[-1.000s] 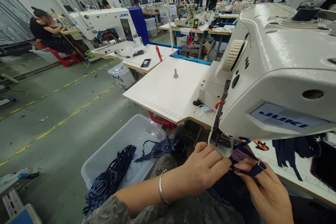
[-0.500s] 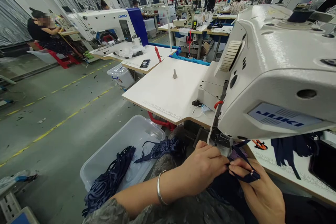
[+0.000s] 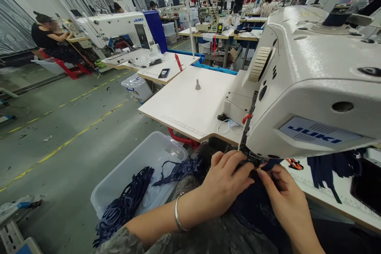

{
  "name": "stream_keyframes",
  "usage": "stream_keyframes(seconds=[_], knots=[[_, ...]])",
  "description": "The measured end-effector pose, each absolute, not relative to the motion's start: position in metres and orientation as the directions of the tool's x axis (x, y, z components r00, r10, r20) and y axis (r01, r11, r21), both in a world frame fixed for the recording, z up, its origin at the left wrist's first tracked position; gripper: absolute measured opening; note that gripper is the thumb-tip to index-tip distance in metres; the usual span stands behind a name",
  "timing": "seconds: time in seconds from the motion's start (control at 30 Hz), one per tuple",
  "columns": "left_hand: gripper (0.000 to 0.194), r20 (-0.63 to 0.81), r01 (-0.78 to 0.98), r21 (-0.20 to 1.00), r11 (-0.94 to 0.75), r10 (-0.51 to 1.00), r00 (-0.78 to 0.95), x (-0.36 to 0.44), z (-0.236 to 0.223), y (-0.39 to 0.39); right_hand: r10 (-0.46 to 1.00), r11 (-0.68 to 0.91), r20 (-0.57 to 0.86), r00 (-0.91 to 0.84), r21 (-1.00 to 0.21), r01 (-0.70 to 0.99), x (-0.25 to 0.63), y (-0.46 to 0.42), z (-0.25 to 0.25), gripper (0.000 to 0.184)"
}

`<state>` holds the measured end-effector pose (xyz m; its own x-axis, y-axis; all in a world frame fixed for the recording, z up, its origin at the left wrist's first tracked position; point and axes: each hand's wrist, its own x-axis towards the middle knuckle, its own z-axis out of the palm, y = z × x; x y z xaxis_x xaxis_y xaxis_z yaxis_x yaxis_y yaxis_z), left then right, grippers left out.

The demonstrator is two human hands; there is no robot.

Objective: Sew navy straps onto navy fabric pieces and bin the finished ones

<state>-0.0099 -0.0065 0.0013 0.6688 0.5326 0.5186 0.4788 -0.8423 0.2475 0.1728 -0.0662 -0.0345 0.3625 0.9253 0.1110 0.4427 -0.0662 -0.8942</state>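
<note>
My left hand [image 3: 226,182], with a silver bangle [image 3: 177,212] at the wrist, has its fingers bent together over navy fabric [image 3: 253,202] just below the needle area of the white sewing machine [image 3: 309,63]. What lies under those fingertips is mostly hidden. Close beside it, my right hand [image 3: 287,198] pinches the edge of the navy fabric between thumb and fingers. A navy strap [image 3: 271,164] runs behind the right fingers at the machine. The rest of the fabric hangs down over my lap between both forearms.
Left of my lap stands a clear plastic bin [image 3: 138,154] with bundled navy straps [image 3: 127,202]. More navy strips [image 3: 330,174] and orange-handled snips [image 3: 294,164] lie on the right of the table [image 3: 184,103]. A person [image 3: 49,37] sits at the far left.
My left hand has shifted slightly left and spread further over the fabric at the needle area. My right hand has moved up to the machine, and the strap loop across its fingers no longer shows.
</note>
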Motion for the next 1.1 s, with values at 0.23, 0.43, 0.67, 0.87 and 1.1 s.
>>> stream_keyframes(seconds=[0.23,0.43,0.67,0.87,1.1], knots=[[0.033,0.482,0.37,-0.087,-0.925,0.286,0.828,-0.018,-0.03,-0.01,0.913,-0.127,0.017,0.407,-0.937,0.324,0.168,-0.056,-0.04,0.028],[0.03,0.464,0.368,0.073,-0.927,0.359,0.81,-0.016,-0.031,-0.006,0.931,-0.152,-0.075,0.356,-0.969,0.193,0.178,-0.045,-0.039,0.03],[0.032,0.498,0.365,0.067,-0.929,0.348,0.795,-0.012,-0.032,-0.003,0.926,-0.142,-0.012,0.377,-0.937,0.319,0.19,-0.036,-0.035,0.033],[0.032,0.504,0.434,0.051,-0.9,0.398,0.766,-0.005,-0.028,-0.003,0.933,-0.161,0.039,0.359,-0.845,0.51,0.198,-0.02,-0.032,0.029],[0.035,0.513,0.494,0.093,-0.865,0.467,0.72,0.002,-0.019,0.001,0.921,0.057,0.26,0.291,-0.828,0.559,0.2,0.001,-0.033,0.025]])
